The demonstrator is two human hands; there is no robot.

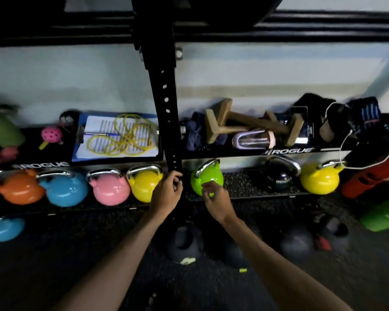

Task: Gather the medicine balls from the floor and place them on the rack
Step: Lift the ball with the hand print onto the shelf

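Several dark medicine balls lie on the floor below the black rack (pixel 169 122): one (pixel 184 242) by the upright post, another (pixel 296 243) to the right, a third (pixel 234 252) partly behind my right forearm. My left hand (pixel 166 191) hangs in front of the post, fingers loosely curled, holding nothing. My right hand (pixel 216 198) hovers before a green kettlebell (pixel 208 177), fingers also relaxed and empty. Both hands are above the balls and touch none of them.
The lower shelf carries orange (pixel 18 187), blue (pixel 65 189), pink (pixel 110 187), yellow (pixel 144 182), black (pixel 276 178) and yellow (pixel 319 178) kettlebells. The shelf above holds a clipboard with a yellow rope (pixel 119 135), wooden parallettes (pixel 252 124) and a bottle (pixel 254 139). Red and green bags (pixel 377 198) lie at right.
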